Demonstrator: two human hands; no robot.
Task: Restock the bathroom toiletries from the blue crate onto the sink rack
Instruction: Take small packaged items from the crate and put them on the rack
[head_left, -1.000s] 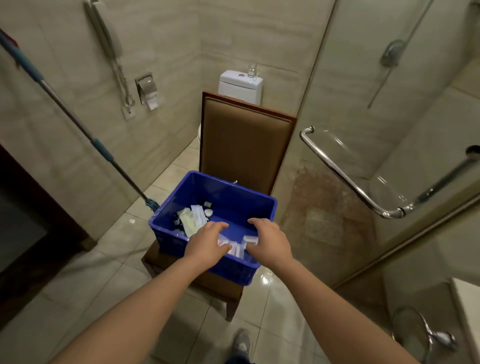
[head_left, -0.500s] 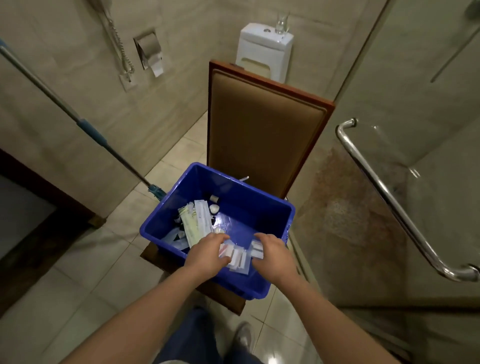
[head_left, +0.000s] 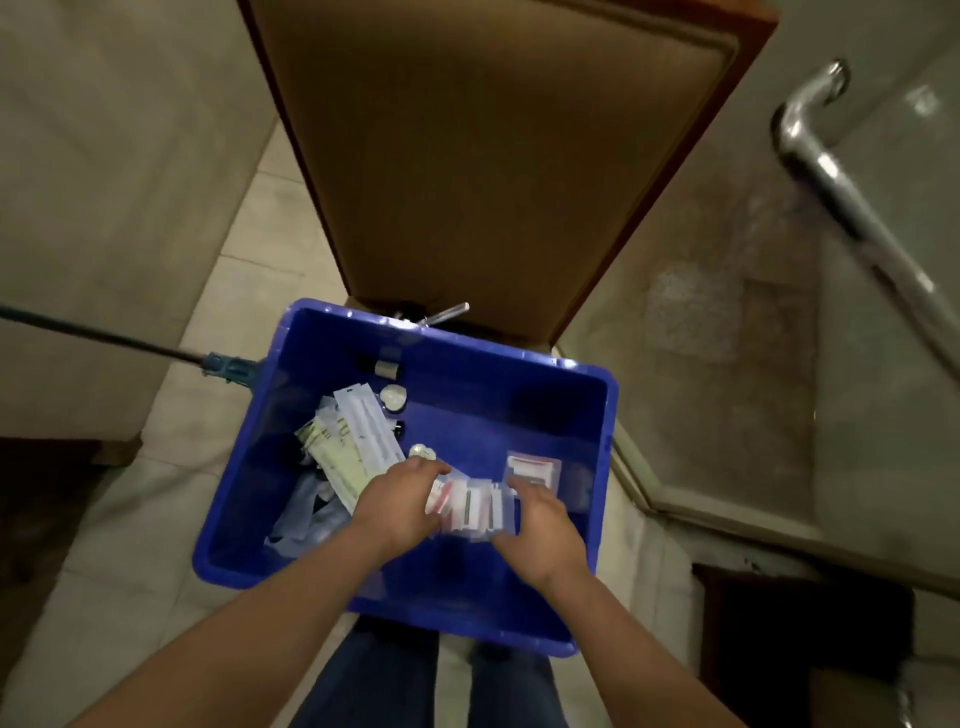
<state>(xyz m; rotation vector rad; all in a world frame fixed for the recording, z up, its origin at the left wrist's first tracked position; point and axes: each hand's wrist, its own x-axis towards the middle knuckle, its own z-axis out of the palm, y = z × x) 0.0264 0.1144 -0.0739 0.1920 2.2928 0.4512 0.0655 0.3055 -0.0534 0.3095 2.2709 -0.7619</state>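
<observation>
Left hand (head_left: 397, 501) and right hand (head_left: 540, 525), fingers curled, grip a row of sachets (head_left: 470, 506) from opposite ends. Both forearms reach down into the crate (head_left: 519, 384).

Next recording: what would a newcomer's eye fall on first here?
The bright blue crate in the middle, in front of a brown padded chair back. Inside it, the left hand and right hand hold a fanned bunch of small packets between them, with long paper packets lying to their left. A chrome door handle glints at the upper right.
</observation>
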